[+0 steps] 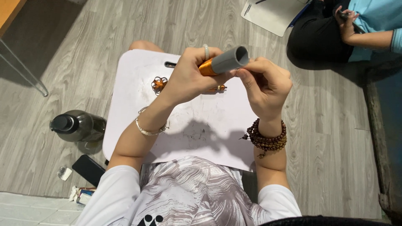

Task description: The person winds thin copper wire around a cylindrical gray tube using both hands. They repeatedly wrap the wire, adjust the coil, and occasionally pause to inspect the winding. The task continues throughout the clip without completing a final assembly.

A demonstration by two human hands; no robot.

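My left hand (190,75) grips a grey tube (229,60) wound with orange wire (207,67), held above a white lap board (197,125). The tube's open end points up and right. My right hand (266,86) is right beside the tube's end, its fingertips pinched against the lower edge; whether it pinches the wire I cannot tell. A silver bangle is on my left wrist and a brown bead bracelet on my right. On the board lie a small orange wire flower (159,83) and a small orange piece (218,88), partly hidden under my left hand.
A dark bottle (77,125) lies on the grey wood floor left of the board, with a black phone (88,169) and small bits near it. Another person (360,25) sits at the top right beside a white sheet (270,14). A metal table leg (25,69) stands far left.
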